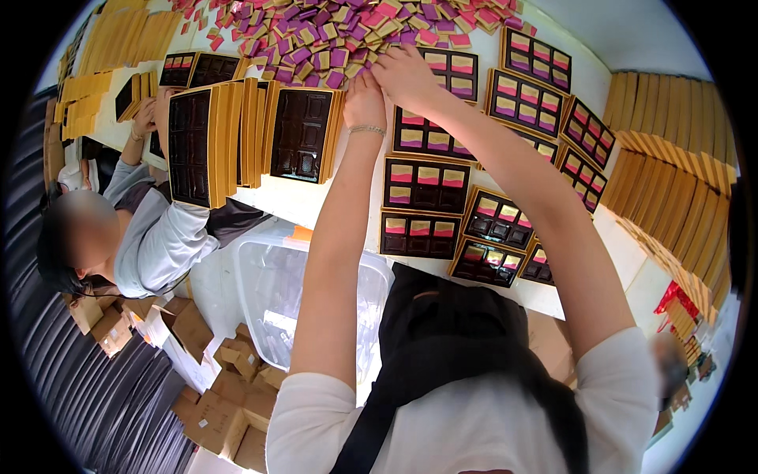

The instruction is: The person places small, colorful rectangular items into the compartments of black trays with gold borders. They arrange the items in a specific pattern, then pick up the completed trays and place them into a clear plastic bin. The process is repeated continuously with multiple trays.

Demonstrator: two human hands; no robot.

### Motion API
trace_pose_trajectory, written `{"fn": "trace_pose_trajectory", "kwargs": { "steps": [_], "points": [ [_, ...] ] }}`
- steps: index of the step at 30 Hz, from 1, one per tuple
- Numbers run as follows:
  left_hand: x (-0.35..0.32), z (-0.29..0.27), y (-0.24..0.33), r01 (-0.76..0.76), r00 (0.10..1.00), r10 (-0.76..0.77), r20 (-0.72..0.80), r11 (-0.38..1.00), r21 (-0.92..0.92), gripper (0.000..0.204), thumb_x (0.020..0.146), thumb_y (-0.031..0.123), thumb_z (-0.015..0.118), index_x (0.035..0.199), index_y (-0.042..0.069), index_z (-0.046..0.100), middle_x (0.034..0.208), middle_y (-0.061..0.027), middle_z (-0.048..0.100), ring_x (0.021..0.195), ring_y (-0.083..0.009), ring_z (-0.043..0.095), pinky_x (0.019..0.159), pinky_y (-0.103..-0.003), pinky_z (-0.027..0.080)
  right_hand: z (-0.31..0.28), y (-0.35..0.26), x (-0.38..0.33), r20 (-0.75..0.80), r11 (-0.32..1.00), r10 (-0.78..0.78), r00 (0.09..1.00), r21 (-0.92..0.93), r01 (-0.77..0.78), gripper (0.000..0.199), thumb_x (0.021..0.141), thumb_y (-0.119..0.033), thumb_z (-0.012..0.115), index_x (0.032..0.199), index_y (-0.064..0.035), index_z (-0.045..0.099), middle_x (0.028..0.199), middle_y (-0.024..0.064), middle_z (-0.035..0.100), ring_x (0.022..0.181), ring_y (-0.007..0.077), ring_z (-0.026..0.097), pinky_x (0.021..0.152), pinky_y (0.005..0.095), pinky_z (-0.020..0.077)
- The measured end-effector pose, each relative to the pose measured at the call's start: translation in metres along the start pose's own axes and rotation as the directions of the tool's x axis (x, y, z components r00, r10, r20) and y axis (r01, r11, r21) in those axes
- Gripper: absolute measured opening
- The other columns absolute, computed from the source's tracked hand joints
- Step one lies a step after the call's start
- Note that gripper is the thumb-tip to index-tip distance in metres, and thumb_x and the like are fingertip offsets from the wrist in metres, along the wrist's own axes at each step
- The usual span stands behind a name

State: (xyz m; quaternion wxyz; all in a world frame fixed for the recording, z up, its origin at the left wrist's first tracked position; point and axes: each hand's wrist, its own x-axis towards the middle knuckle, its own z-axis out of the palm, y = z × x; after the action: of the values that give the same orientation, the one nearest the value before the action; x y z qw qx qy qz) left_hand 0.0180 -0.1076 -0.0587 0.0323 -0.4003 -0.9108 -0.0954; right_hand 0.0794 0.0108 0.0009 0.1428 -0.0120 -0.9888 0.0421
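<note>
Both of my hands reach to the near edge of a large heap of small flat squares [320, 57] in purple, pink and gold. My left hand [365, 104], a bracelet at its wrist, has its fingers drawn together at the heap. Close beside it, my right hand [407, 77] bends its fingers down onto the squares. What either hand grips is hidden by the fingers. Below my right forearm lie black gold-rimmed trays with compartments; one tray [426, 186] is partly filled with squares, and another tray [418, 235] has its upper row filled.
Left of my hands stand stacked trays with bare compartments [300, 134]. Filled trays [527, 101] lie to the right, before tall stacks of yellow-edged pieces [671, 189]. A co-worker [158, 237] handles trays at the left. A clear plastic bin [268, 292] and cardboard boxes [213, 419] are below.
</note>
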Motion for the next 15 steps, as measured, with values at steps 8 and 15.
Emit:
{"fn": "trace_pose_trajectory", "kwargs": {
  "steps": [8, 15],
  "points": [
    [-0.069, -0.016, 0.003, -0.26, 0.954, 0.259, -0.151, 0.965, 0.014, 0.035, 0.084, 0.006, 0.054, 0.118, -0.002, 0.053, 0.114, -0.0153, 0.06, 0.112, -0.0269, 0.058, 0.087, -0.031, 0.053, 0.031, -0.006, 0.02, 0.17, 0.984, 0.026, 0.985, -0.178, 0.004, 0.027, 0.073, -0.008, 0.063, 0.099, 0.0, 0.061, 0.087, 0.0105, 0.067, 0.09, 0.023, 0.063, 0.091, 0.0364, 0.0409],
    [-0.083, -0.02, -0.01, -0.164, 0.986, 0.163, -0.015, 0.984, -0.063, 0.034, 0.084, 0.007, 0.055, 0.117, 0.0, 0.053, 0.109, -0.0109, 0.062, 0.102, -0.0257, 0.061, 0.074, -0.035, 0.055, -0.027, -0.022, -0.017, 0.181, 0.819, 0.402, 0.898, 0.368, -0.441, 0.019, 0.085, -0.013, 0.06, 0.104, -0.007, 0.064, 0.092, 0.0074, 0.069, 0.086, 0.0196, 0.066, 0.081, 0.0349, 0.0507]
  ]
}}
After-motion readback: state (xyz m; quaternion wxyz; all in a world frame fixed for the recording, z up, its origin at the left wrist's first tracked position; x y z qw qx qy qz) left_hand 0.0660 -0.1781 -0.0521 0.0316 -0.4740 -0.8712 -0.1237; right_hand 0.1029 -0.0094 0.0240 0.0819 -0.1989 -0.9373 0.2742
